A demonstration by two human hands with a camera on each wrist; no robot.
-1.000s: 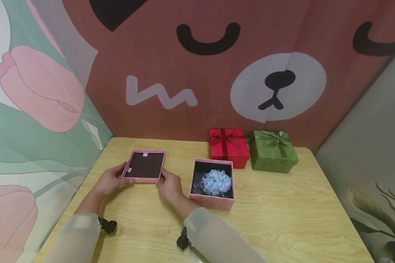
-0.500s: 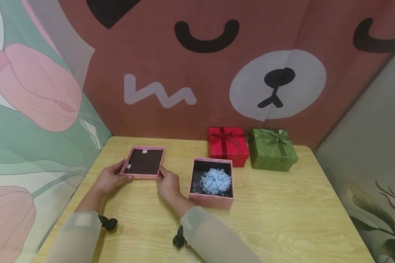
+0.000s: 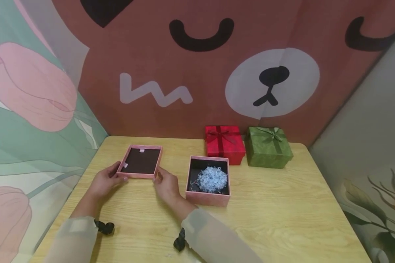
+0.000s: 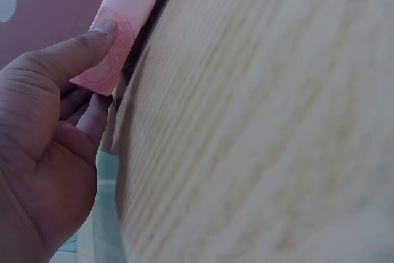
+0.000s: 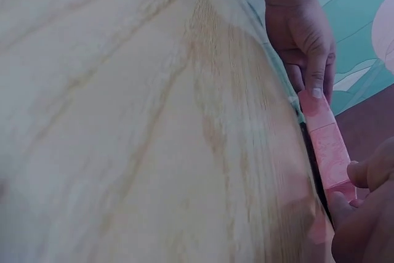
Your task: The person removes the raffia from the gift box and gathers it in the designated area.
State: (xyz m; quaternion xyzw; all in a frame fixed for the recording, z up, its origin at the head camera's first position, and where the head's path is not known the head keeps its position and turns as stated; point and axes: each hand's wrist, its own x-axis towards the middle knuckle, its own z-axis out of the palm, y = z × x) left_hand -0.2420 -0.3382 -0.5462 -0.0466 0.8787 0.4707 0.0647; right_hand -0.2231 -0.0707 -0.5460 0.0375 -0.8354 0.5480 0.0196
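A pink box lid [image 3: 141, 162] faces inside up at the left of the table, its dark lining and two small pale tabs showing. My left hand [image 3: 104, 181] holds its near left corner; in the left wrist view the thumb [image 4: 92, 44] presses the patterned pink side wall [image 4: 132, 4]. At the near right corner, my right hand [image 3: 167, 184] pinches the lid, and the right wrist view shows thumb and fingers on the rim. Whether the lid touches the table is hard to tell. Right of it stands the open pink box [image 3: 205, 199], holding light blue shredded paper [image 3: 213, 179].
Behind the open box, a red gift box [image 3: 224, 144] with a dark ribbon stands beside a green gift box [image 3: 270, 148] with a green bow. All sit on a wooden table [image 3: 276, 219]. A bear-print backdrop [image 3: 145, 120] hangs along the back edge.
The lid has shifted slightly away from me, both hands keeping their hold on its near corners. The head view has drifted a little. The boxes stay in place.
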